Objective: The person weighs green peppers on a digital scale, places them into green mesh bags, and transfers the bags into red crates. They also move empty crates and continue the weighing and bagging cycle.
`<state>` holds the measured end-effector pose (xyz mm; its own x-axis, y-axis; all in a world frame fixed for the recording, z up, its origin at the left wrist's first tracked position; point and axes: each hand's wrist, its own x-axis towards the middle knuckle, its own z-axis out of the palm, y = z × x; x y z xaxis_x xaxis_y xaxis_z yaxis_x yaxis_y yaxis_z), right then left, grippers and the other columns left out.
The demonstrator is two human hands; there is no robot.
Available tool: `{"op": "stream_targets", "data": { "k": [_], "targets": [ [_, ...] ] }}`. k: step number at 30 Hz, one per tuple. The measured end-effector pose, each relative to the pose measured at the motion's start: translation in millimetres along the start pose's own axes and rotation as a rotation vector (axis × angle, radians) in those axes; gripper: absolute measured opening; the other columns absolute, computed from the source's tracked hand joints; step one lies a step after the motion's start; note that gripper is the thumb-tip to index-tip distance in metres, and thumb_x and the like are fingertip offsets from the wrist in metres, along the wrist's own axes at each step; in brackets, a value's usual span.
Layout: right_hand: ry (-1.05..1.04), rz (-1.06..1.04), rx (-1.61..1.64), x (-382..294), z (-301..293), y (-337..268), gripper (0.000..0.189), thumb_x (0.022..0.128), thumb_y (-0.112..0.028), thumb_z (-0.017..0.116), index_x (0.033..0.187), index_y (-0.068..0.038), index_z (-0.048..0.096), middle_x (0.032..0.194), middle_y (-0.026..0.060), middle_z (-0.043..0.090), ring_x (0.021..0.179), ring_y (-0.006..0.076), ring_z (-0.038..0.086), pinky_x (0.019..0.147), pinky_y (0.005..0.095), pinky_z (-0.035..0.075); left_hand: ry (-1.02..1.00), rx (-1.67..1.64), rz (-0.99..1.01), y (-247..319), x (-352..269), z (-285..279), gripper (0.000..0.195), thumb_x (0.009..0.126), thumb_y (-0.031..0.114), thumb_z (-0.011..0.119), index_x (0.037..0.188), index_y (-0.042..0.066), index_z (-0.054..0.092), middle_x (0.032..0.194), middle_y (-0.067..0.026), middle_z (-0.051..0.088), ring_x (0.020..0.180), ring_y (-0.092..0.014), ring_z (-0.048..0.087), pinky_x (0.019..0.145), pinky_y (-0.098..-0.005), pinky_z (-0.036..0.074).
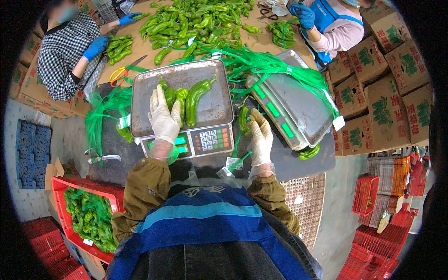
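Several green peppers (198, 98) lie on the metal pan of a digital scale (220, 122). My left hand (164, 117), in a whitish glove, rests with fingers spread against the leftmost peppers on the pan. Right of the scale, my right hand (259, 136), gloved too, is at a curved green pepper (243, 120); its fingers are bent beside it, and whether they grip it is unclear. Green mesh bags (276, 66) with white tags drape over a second scale (297, 101). More mesh (105, 115) lies at the left.
A large pepper heap (199, 24) covers the far table. Orange-handled scissors (119, 75) and a white-handled curved tool (104, 159) lie left. Two co-workers in blue gloves stand across. A red crate (59, 196) holds bagged peppers; printed cartons (381, 105) are stacked right.
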<state>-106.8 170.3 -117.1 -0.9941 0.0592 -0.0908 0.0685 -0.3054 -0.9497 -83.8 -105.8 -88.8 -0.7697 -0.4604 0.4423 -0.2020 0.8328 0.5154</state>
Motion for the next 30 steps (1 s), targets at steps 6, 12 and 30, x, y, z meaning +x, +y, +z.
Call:
{"op": "stream_targets", "data": {
  "k": [6, 12, 30],
  "targets": [
    [0.008, -0.287, -1.219, 2.0, -13.3, 12.1, 0.073, 0.077, -0.023, 0.081, 0.143, -0.017, 0.051, 0.124, 0.0139, 0.059, 0.114, 0.0313, 0.059, 0.095, 0.0421, 0.050, 0.102, -0.239, 0.014, -19.6, 0.2, -13.7, 0.059, 0.094, 0.017, 0.066, 0.148, 0.005, 0.044, 0.147, -0.0281, 0.043, 0.138, -0.039, 0.042, 0.115, -0.0405, 0.033],
    [0.021, -0.188, -0.835, 10.6, -20.6, 36.8, 0.056, 0.083, -0.014, 0.077, 0.135, -0.008, 0.058, 0.106, 0.0101, 0.066, 0.097, 0.0265, 0.065, 0.085, 0.0353, 0.053, 0.072, -0.235, 0.007, -5.5, -0.4, -37.9, 0.051, 0.093, 0.010, 0.066, 0.143, 0.008, 0.052, 0.149, -0.0204, 0.044, 0.139, -0.032, 0.042, 0.114, -0.0383, 0.034],
    [-0.590, 0.336, 0.299, -36.0, 41.7, -96.0, 0.072, 0.101, -0.057, 0.045, 0.134, 0.006, 0.054, 0.078, 0.0068, 0.070, 0.056, 0.0057, 0.056, 0.048, 0.0166, 0.039, -0.536, -0.955, 0.206, 99.9, -13.8, -96.5, 0.059, 0.086, -0.008, 0.066, 0.142, 0.004, 0.051, 0.138, -0.0085, 0.058, 0.116, -0.015, 0.059, 0.098, -0.0288, 0.048]
  ]
}}
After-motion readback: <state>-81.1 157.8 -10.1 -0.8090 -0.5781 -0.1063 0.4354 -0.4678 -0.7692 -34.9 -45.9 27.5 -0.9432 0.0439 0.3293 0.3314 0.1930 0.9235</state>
